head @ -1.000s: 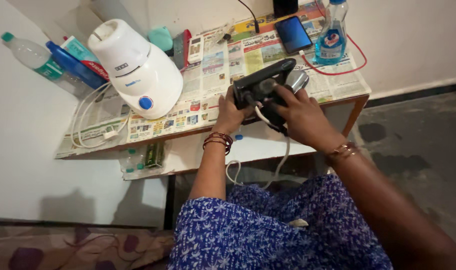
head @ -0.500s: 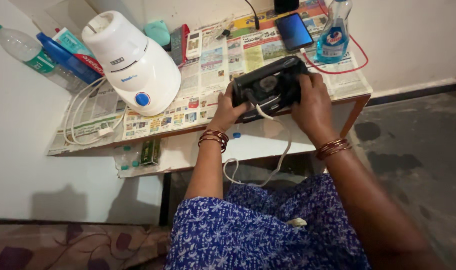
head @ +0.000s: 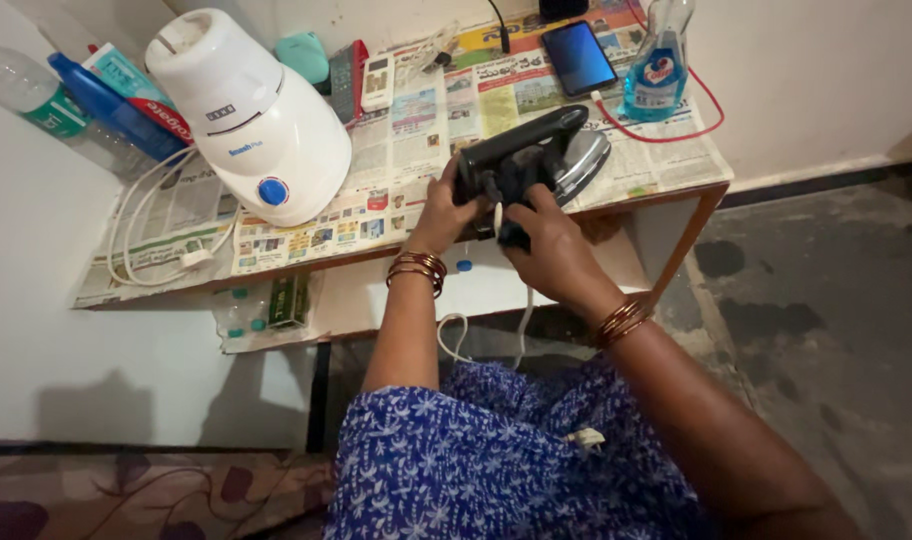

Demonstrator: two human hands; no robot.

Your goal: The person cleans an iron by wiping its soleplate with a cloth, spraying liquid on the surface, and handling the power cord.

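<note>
A black clothes iron [head: 532, 147] with a shiny metal soleplate lies tilted on its side at the table's front edge. My left hand [head: 439, 214] grips its rear end from the left. My right hand [head: 548, 242] holds the back of the iron where the white cord [head: 524, 320] leaves it; the cord hangs down below the table. Both wrists wear bangles.
Newspaper [head: 426, 110] covers the small table. A white mixer base [head: 253, 120] with a blue knob and its white cable stands at the left, with plastic bottles [head: 36, 95] behind. A phone [head: 576, 55] on a red cable and a blue spray bottle [head: 653, 65] sit at the back right.
The iron has turned so its metal soleplate faces right again. My right hand moved from the iron's right side down to its back by the cord.
</note>
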